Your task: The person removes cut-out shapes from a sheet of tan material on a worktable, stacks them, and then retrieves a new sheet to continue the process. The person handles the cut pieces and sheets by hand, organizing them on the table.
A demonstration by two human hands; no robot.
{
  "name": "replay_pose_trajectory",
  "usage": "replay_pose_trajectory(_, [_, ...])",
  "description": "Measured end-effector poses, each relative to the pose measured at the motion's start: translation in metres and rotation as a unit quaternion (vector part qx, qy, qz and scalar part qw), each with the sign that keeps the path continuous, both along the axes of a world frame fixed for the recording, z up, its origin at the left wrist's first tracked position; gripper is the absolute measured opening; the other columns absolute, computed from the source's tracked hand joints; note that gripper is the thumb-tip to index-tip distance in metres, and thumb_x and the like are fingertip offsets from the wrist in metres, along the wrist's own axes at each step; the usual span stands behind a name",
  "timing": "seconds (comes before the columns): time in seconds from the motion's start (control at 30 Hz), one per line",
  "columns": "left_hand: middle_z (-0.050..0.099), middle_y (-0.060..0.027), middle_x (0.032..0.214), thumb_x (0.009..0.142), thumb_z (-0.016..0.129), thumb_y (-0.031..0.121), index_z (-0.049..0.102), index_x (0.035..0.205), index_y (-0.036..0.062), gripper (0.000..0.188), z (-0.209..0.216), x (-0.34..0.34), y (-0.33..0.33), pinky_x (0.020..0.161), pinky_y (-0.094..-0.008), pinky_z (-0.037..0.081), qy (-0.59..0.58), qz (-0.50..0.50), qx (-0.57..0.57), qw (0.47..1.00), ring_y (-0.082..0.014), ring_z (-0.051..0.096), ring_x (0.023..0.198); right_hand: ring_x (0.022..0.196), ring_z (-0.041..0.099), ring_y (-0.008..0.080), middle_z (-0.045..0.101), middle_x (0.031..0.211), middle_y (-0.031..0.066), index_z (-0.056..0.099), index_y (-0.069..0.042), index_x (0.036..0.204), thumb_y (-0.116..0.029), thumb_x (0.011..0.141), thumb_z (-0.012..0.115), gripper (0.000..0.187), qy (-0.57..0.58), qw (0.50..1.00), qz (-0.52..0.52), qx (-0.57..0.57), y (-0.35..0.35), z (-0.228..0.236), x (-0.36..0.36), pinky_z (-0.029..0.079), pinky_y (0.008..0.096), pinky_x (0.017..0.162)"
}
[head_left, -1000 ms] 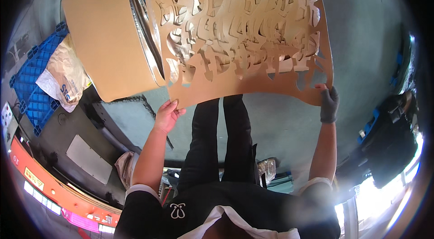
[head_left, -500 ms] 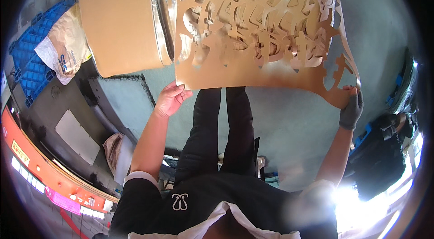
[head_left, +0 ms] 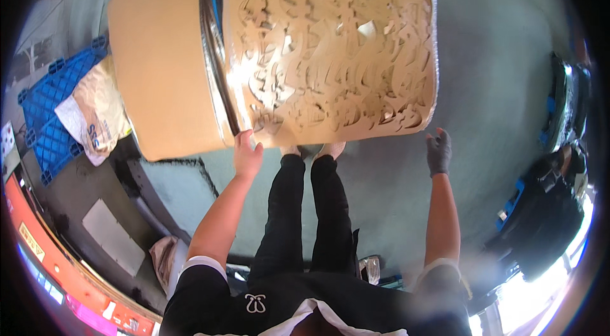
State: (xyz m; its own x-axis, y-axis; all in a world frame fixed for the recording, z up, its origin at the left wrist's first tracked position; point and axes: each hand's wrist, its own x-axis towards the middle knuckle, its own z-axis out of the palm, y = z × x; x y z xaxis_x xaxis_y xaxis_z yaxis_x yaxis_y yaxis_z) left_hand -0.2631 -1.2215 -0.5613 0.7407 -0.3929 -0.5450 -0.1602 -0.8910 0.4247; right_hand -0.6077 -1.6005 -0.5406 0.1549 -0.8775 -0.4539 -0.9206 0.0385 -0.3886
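A brown cut-out sheet (head_left: 356,136), full of curved openings, lies flat on top of a stack with a silvery right edge. My bare left hand (head_left: 248,157) is at the near left corner of the stack, thumb apart from the fingers, fingertips touching or just beside the edge. My right hand (head_left: 438,155), in a grey glove with bare fingertips, is just off the near right corner, open with nothing in it. Left of the cut-out sheet stands a second stack topped by a plain brown sheet (head_left: 162,62). Loose pale scraps lie among the openings.
A narrow dark gap (head_left: 219,72) with shiny sides divides the stacks. At the far left are a blue plastic pallet (head_left: 57,104) and a crumpled paper sack (head_left: 98,107). An orange structure (head_left: 57,266) curves along the lower left. Dark draped items (head_left: 540,209) are at the right.
The cut-out sheet, held up by its near corners before, now lies down on the stack. Both hands have let go of it, and the right hand has moved left.
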Motion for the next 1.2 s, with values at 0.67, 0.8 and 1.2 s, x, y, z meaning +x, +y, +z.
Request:
replay_pose_trajectory(0.67, [0.022, -0.0183, 0.147, 0.084, 0.050, 0.046, 0.030, 0.137, -0.0016, 0.074, -0.091, 0.098, -0.284, 0.106, -0.0535, 0.017, -0.265, -0.302, -0.082, 0.912, -0.0364, 0.021, 0.134, 0.122, 0.034, 0.0420, 0.038, 0.132, 0.0252, 0.041, 0.004, 0.126, -0.034, 0.075, 0.065, 0.068, -0.038, 0.919, 0.266, -0.288, -0.133, -0.088, 0.290, 0.027, 0.0504, 0.101])
replay_pose_trajectory(0.8, [0.023, -0.0182, 0.146, 0.079, 0.054, 0.046, 0.030, 0.136, -0.0015, 0.078, -0.107, 0.096, -0.281, 0.105, -0.0547, 0.017, -0.261, -0.293, -0.096, 0.915, -0.0363, 0.022, 0.134, 0.124, 0.032, 0.0419, 0.038, 0.133, 0.0243, 0.041, 0.003, 0.126, -0.035, 0.075, 0.063, 0.068, -0.012, 0.921, 0.261, -0.288, -0.132, -0.102, 0.294, 0.025, 0.0518, 0.101])
replay_pose_trajectory(1.2, [0.026, -0.0183, 0.145, 0.078, 0.050, 0.048, 0.036, 0.133, 0.0000, 0.074, -0.121, 0.093, -0.276, 0.104, -0.0564, 0.019, -0.216, -0.285, -0.082, 0.930, -0.0363, 0.023, 0.133, 0.124, 0.031, 0.0439, 0.034, 0.135, 0.0238, 0.036, 0.002, 0.129, -0.032, 0.072, 0.066, 0.072, -0.023, 0.914, 0.289, -0.284, -0.133, -0.101, 0.293, 0.024, 0.0557, 0.101])
